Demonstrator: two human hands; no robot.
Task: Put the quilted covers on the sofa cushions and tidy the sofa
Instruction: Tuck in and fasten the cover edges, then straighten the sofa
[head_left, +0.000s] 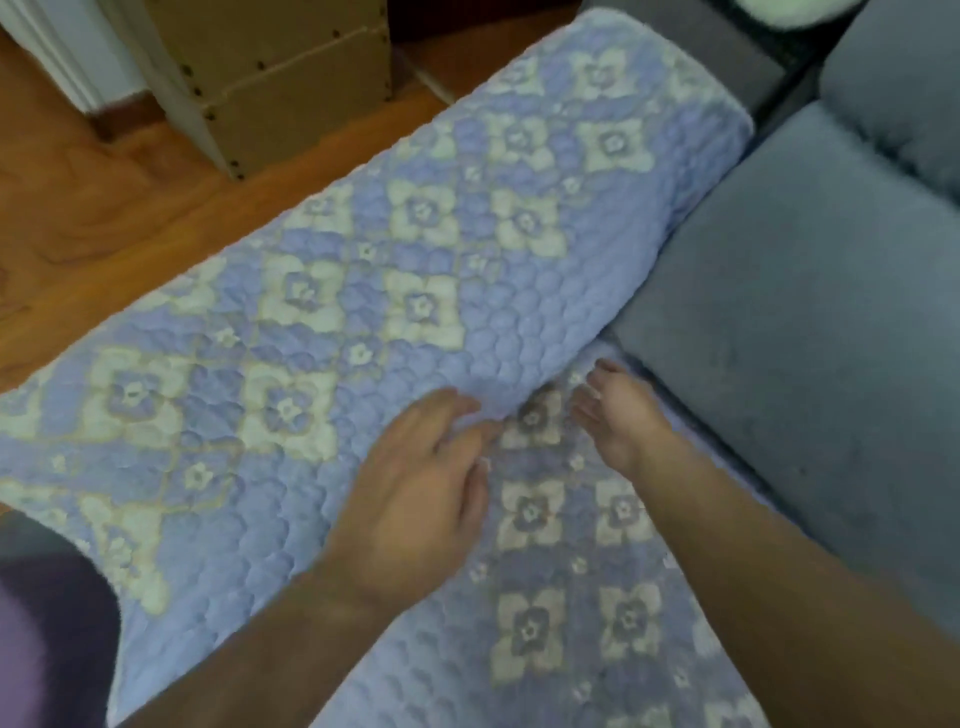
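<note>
While both hands, left (415, 488) and right (618, 415), lie spread on the quilted cover (363, 291), tucking its fold beside the gray cushion (810, 322) looks next.

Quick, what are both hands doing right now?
Left hand: open, fingers resting on the quilted cover, gripping nothing.
Right hand: open, fingers relaxed at the cover's fold, holding nothing.

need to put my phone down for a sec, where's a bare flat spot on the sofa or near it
The bare grey seat cushion, right of the quilted cover, is free. So is the wood floor between the cover and the cardboard box. It is crowded where the left hand and right hand work the cover's fold.
</note>
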